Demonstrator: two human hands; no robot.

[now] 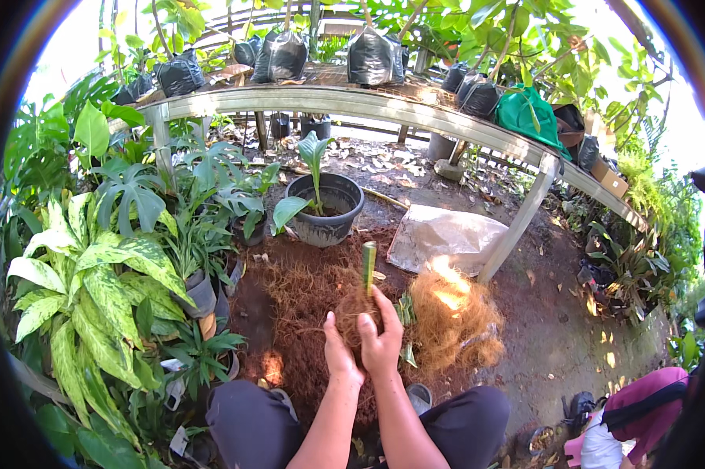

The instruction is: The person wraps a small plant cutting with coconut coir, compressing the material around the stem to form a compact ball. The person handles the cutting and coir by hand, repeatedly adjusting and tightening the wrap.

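Observation:
Between my two hands is a ball of brown coir fibre (352, 319) with a green-and-yellow striped leaf cutting (369, 267) standing upright out of it. My left hand (342, 352) cups the ball's left side. On the right side my right hand (381, 337) presses the fibre, fingers near the cutting's base. Beneath them lies a spread of loose reddish-brown coir (305, 311). A heap of lighter coconut fibre (455, 319) is to the right, with striped leaf pieces (408, 311) beside it. Which arm belongs to which side is plain: they stay uncrossed.
A black plastic pot (329, 220) with a leafy plant stands ahead, a pale sack (446, 237) right of it. Potted plants (94, 281) crowd the left. A wooden bench (352, 105) holding black grow bags crosses the far side. Another person (639, 416) is at lower right.

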